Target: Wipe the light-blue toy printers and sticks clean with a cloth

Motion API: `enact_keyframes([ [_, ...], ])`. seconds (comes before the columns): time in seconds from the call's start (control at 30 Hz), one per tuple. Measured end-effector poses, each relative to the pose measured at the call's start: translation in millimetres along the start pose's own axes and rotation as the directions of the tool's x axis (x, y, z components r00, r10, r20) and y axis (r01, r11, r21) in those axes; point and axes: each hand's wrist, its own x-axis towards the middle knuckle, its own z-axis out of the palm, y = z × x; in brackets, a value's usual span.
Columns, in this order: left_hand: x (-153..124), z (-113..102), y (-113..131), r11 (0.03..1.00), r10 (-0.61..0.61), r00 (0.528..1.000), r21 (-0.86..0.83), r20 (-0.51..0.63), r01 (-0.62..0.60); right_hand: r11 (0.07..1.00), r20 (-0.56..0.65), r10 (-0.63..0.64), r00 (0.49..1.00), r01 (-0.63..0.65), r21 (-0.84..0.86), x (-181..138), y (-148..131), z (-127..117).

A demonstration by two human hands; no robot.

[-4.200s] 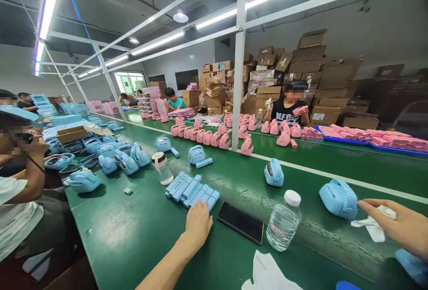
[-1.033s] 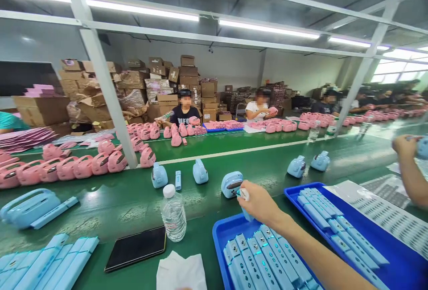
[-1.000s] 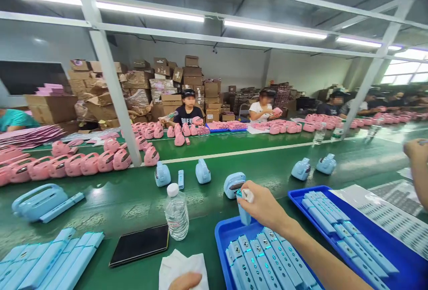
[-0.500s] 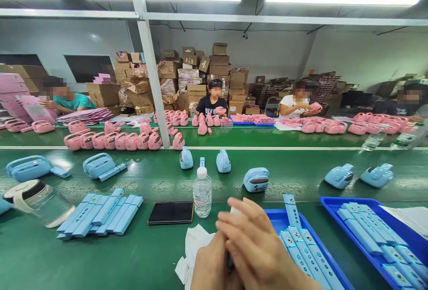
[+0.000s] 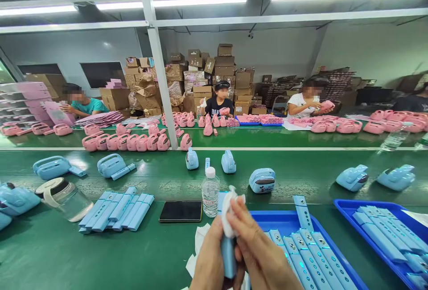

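Low in the middle of the view, my left hand [image 5: 210, 259] is wrapped round a light blue bar-shaped device [image 5: 228, 254] held upright. My right hand [image 5: 259, 250] pinches a white cloth [image 5: 228, 210] against the upper end of that bar. Just to the right sits a blue tray [image 5: 287, 221] filled with several matching blue bars [image 5: 307, 259]; one bar [image 5: 302, 212] leans on its far rim. White tissue [image 5: 200, 241] lies on the green table under my hands.
A water bottle [image 5: 210, 192], a black phone [image 5: 180, 211], a loose pile of blue bars [image 5: 115, 207] and a tipped jar [image 5: 65, 197] lie left of my hands. Blue handled devices [image 5: 261, 180] dot the belt. A second blue tray [image 5: 391, 236] is at right. People across the belt handle pink devices [image 5: 133, 141].
My view swung from the left end of the table toward the trays and settled on the centre. My right hand took a bar from the tray; both hands now hold it with the cloth on it.
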Motion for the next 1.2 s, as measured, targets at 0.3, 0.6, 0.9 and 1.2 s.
enact_keyframes([
  [0.3,10,-11,-18,0.927,0.121,0.986,-0.341,-0.119,-0.155,0.945,-0.063,0.275,0.959,-0.258,0.199,-8,-4,9],
  [0.6,-5,5,-2,0.930,0.213,0.976,-0.294,-0.051,-0.218,0.926,0.003,0.343,0.940,-0.338,0.167,-7,-14,26],
  [0.9,-8,8,19,0.912,0.085,0.972,-0.375,-0.219,-0.165,0.984,-0.050,-0.138,0.989,0.132,-0.119,-7,-10,27],
  [1.2,-3,8,-10,0.877,0.243,0.966,-0.405,-0.087,-0.257,0.931,-0.124,-0.189,0.974,0.138,-0.337,-7,11,28],
])
